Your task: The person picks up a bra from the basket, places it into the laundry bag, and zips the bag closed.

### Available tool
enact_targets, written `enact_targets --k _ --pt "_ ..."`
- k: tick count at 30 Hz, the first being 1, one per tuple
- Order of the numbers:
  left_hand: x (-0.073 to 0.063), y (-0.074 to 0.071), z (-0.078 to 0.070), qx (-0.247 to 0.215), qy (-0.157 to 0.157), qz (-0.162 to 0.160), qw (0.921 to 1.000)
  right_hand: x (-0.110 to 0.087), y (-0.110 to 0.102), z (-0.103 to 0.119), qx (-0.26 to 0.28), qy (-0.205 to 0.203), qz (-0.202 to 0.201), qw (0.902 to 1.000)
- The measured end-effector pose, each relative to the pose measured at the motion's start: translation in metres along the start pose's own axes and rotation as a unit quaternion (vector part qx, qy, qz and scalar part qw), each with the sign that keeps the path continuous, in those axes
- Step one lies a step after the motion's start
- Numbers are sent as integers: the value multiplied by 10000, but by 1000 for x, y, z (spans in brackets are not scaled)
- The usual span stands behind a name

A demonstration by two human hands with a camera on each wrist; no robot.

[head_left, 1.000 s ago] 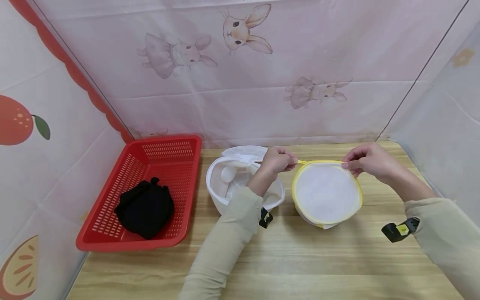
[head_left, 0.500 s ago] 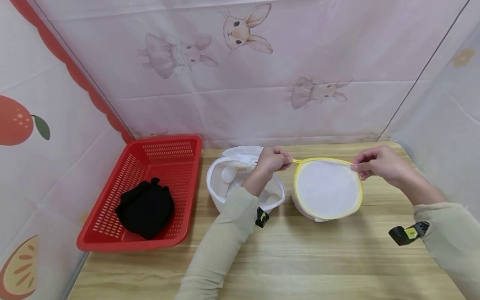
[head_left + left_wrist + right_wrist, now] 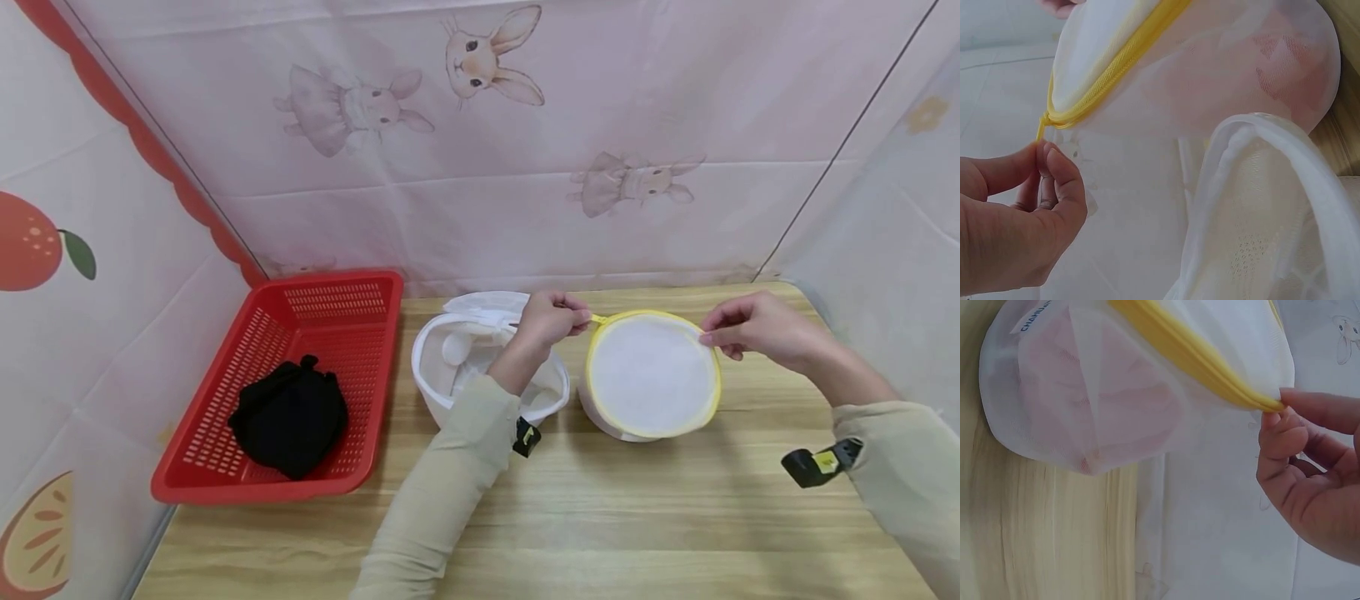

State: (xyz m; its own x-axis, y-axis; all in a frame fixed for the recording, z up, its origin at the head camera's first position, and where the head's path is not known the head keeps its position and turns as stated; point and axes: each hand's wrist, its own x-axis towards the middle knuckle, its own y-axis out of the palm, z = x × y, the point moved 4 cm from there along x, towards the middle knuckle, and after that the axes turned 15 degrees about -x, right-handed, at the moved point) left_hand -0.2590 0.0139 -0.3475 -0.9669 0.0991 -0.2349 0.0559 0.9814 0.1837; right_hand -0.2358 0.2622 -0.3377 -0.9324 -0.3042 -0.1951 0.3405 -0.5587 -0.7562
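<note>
A round white mesh laundry bag [image 3: 651, 375] with a yellow zip round its top stands on the table, and pink cloth [image 3: 1104, 406] shows through its side. At its back left, my left hand [image 3: 551, 318] pinches the yellow zipper pull [image 3: 1040, 129] between thumb and fingers. My right hand [image 3: 761, 332] pinches the yellow zip edge [image 3: 1229, 387] at the back right, drawing it up to a corner. Just left of this bag sits a second white mesh bag [image 3: 424, 379] with its top open, partly covered by my left forearm.
A red plastic basket [image 3: 393, 367] at the left holds a black cloth bundle [image 3: 288, 421]. Printed fabric hangs [image 3: 525, 225] behind the wooden table [image 3: 600, 525] and at both sides. A camera is strapped to each wrist.
My right hand has shifted slightly right along with the pinched zip edge. The front of the laundry bag's top has lifted a little. My left hand moved slightly left, then partly back.
</note>
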Motion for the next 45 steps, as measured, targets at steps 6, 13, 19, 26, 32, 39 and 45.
enact_targets --k 6,13,19,26,32,39,45 --pt "3 0 0 -18 42 -120 9999 1 -1 3 -272 33 53 9996" --pt "3 5 -2 -31 27 -54 10000 7 -1 15 -380 -109 56 9992" --pt "1 14 -3 -26 114 25 9999 12 1 28 -668 -109 76 9977" --pt "-1 20 -4 33 113 -14 9999 18 3 42 -526 -225 52 9984" --pt "-3 26 -4 22 80 1 10000 21 6 50 -509 -271 75 9983" --pt "-5 31 -3 126 100 67 9998 21 10 57 -691 -385 7 9969" --pt "-5 32 -2 221 18 9 9998 22 13 60 -769 -640 -185 9948"
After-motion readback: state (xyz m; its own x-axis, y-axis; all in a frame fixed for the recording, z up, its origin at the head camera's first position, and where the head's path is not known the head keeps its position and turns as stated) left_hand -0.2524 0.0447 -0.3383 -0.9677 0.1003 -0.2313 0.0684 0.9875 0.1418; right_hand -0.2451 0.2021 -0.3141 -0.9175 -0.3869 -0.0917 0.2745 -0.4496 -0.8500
